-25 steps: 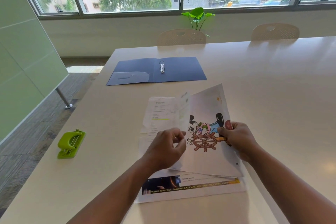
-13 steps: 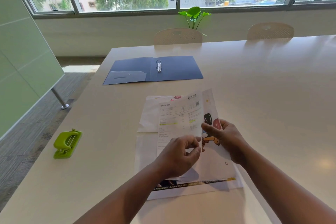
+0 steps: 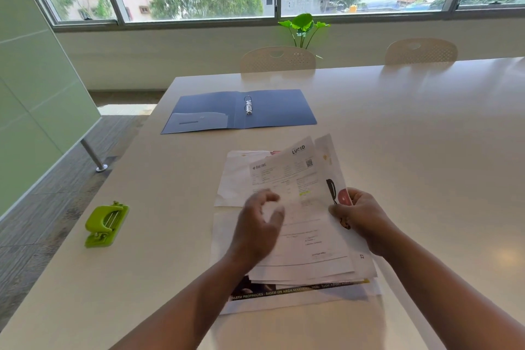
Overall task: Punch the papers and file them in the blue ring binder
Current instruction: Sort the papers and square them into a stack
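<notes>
Green plastic marks the hole punch (image 3: 106, 224), sitting at about nine o'clock on the pale table (image 3: 426, 150) near its left edge, its long axis running from near to far and leaning slightly right. At roughly eleven o'clock, well beyond the hands, the blue ring binder (image 3: 238, 111) lies open and flat, its long axis running left to right, with the metal rings (image 3: 248, 104) standing at the spine. In the centre lie the papers (image 3: 306, 221), a loose fanned stack whose long axis points away from the person, tilted a little toward one o'clock. The top sheet reads "LUCID" at its far corner beside a QR code; a lower sheet's near edge shows "PROPHECIES - BASED ON", and "27" appears on a right margin. The left hand (image 3: 260, 227), blurred, hovers over the stack with fingers loosely curved, gripping nothing. At three o'clock of the stack, the right hand (image 3: 360, 217) pinches the sheets' right edge.
</notes>
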`<state>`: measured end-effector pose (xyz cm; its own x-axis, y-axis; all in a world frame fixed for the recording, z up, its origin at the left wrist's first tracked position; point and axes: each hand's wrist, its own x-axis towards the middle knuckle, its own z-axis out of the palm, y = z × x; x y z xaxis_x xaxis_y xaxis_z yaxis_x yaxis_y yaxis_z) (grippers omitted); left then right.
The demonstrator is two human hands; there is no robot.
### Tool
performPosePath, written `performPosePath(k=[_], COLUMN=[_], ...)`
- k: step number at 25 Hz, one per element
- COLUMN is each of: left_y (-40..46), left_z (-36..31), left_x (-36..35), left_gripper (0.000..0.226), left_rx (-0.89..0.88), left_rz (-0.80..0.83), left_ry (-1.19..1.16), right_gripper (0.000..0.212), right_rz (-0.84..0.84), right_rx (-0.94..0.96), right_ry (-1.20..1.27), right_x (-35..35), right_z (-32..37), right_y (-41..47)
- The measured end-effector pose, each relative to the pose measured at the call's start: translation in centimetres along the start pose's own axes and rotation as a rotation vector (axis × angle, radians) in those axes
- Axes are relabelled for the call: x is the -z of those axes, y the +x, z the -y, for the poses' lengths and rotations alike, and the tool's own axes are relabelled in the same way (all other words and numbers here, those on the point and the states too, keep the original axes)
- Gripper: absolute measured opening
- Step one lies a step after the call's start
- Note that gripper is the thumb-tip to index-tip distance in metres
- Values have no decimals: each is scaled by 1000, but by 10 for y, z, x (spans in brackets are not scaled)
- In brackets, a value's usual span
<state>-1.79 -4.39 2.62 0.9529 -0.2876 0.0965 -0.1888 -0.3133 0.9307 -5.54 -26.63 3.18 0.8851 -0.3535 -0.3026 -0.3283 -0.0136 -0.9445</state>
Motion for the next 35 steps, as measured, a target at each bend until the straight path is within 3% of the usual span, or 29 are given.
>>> performPosePath(k=[3,5,7,9,12,21,26,32,35], left_y=[11,22,27,29,27,24,23,22,22], left_z=[-9,-3,-5,-6,-13,-2,-3,-5,-5], left_x=[19,29,34,36,34,30,31,32,32], left_gripper=[38,61,69,49,22,20,20,20,20], left_rx=[225,303,368,395,379,227,216,219,229], left_rz=[-79,-83,-32,37,54,43,41,56,58], left_ry=[-162,-223,-379,-510,-526,-444,-456,-473,-473], right_gripper=[18,25,33,37,36,34,71,38,40], right_rz=[5,35,87,154,218,287,297,287,272], right_rx=[-10,9,40,54,81,86,88,104,88], right_ry=[-7,55,137,218,287,340,343,361,354], right_x=[9,14,17,17,15,14,12,7,6], right_z=[3,8,11,13,13,8,9,12,11], right_y=[0,-3,-4,-6,-5,-5,-5,-7,-6])
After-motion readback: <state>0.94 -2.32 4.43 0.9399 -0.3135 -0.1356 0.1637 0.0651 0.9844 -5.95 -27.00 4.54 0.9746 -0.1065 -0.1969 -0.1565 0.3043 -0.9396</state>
